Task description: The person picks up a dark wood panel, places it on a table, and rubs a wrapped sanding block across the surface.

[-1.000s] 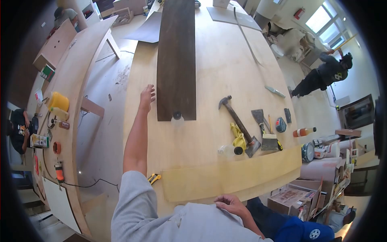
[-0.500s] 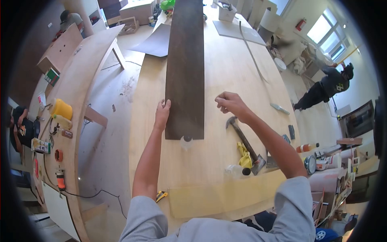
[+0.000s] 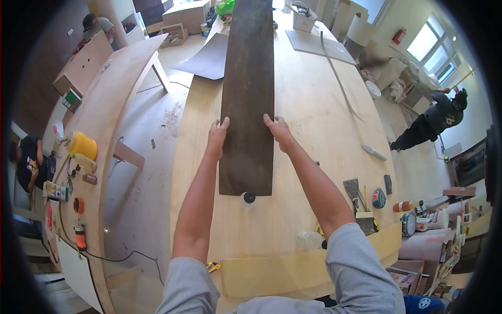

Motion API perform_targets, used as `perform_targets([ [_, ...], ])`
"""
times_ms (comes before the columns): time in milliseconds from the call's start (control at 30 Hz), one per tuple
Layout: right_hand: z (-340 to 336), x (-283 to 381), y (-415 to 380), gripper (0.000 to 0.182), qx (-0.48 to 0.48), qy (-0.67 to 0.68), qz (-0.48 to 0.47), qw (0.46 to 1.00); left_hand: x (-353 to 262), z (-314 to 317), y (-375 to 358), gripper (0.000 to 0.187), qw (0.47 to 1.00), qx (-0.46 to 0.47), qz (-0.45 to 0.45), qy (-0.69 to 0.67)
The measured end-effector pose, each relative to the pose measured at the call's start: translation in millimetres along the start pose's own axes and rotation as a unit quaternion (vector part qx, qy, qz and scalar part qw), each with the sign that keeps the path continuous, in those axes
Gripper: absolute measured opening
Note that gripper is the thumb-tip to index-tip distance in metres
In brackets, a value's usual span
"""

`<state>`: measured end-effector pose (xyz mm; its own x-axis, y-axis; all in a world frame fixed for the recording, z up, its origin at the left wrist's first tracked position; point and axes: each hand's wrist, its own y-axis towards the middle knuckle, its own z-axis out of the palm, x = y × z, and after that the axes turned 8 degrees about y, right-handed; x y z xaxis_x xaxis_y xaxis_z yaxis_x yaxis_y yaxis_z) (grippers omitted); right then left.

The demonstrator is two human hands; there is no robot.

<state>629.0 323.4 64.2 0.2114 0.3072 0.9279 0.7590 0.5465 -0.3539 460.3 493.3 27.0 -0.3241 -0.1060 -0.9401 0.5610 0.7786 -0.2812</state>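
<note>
A long dark brown sheet point(image 3: 247, 104) runs lengthwise over the pale wooden table point(image 3: 308, 125). At its left edge is my left hand point(image 3: 217, 137), thumb on top and fingers round the edge. My right hand point(image 3: 280, 132) grips the opposite edge in the same way. Just below the sheet's near end stands a clear bottle with a black cap point(image 3: 248, 199). A clear plastic bottle point(image 3: 310, 239) lies beside my right forearm, and a yellow cutter point(image 3: 213, 267) lies near my left elbow.
A yellowish strip point(image 3: 277, 275) spans the table's near edge. Scraper point(image 3: 352, 189), tape measure point(image 3: 379, 198) and putty knife point(image 3: 373, 153) lie on the right. A side table point(image 3: 104, 104) with a yellow container point(image 3: 83, 145) is left. People are at far right point(image 3: 439, 118), far left and back left.
My right hand has moved from the air onto the sheet's right edge. The sheet's near end appears lower in view. The hammer and yellow cloth are now mostly hidden by my right arm.
</note>
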Motion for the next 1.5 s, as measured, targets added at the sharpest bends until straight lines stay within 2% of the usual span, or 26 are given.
perform_targets([
  [67, 2, 4, 11, 0.102, 0.008, 0.038, -0.014, 0.999, -11, 5, 3, 0.093, 1.000, -0.002, -0.013, -0.027],
  [167, 6, 17, 17, 0.094, 0.005, 0.104, -0.003, 0.995, -22, 11, 12, 0.094, 0.999, 0.010, -0.014, -0.045],
  [300, 8, 21, 11, 0.081, 0.013, 0.183, -0.072, 0.980, -31, 11, 11, 0.094, 0.996, 0.040, -0.015, -0.078],
  [367, 13, 7, 15, 0.076, 0.029, 0.238, -0.085, 0.967, -30, 11, 6, 0.092, 0.997, 0.020, -0.009, -0.078],
  [567, 21, 5, 15, 0.071, -0.009, 0.204, -0.178, 0.963, -56, 11, -16, 0.078, 0.994, -0.046, 0.068, -0.077],
  [733, 19, 28, -12, 0.069, 0.022, 0.251, -0.129, 0.959, -79, 0, -33, 0.075, 0.993, -0.033, 0.095, -0.066],
  [867, 23, 30, 3, 0.068, 0.007, 0.270, -0.143, 0.952, -80, -5, -24, 0.071, 0.992, -0.029, 0.092, -0.076],
  [1067, 23, 69, -11, 0.064, 0.044, 0.345, -0.172, 0.922, -126, -25, -14, 0.065, 0.988, 0.012, 0.110, -0.104],
  [1200, 33, 103, -27, 0.059, 0.065, 0.420, -0.188, 0.886, -174, -36, -29, 0.071, 0.988, -0.012, 0.126, -0.085],
  [1233, 37, 112, -27, 0.057, 0.062, 0.428, -0.200, 0.879, -185, -41, -18, 0.070, 0.988, -0.050, 0.138, -0.049],
  [1367, 54, 141, -45, 0.054, 0.011, 0.490, -0.235, 0.839, -244, -55, -43, 0.060, 0.970, -0.042, 0.239, -0.019],
  [1400, 56, 148, -50, 0.053, 0.015, 0.507, -0.246, 0.826, -259, -57, -47, 0.056, 0.971, -0.024, 0.235, -0.031],
  [1500, 61, 169, -77, 0.059, -0.007, 0.517, -0.261, 0.816, -301, -68, -72, 0.053, 0.945, -0.015, 0.326, 0.015],
])
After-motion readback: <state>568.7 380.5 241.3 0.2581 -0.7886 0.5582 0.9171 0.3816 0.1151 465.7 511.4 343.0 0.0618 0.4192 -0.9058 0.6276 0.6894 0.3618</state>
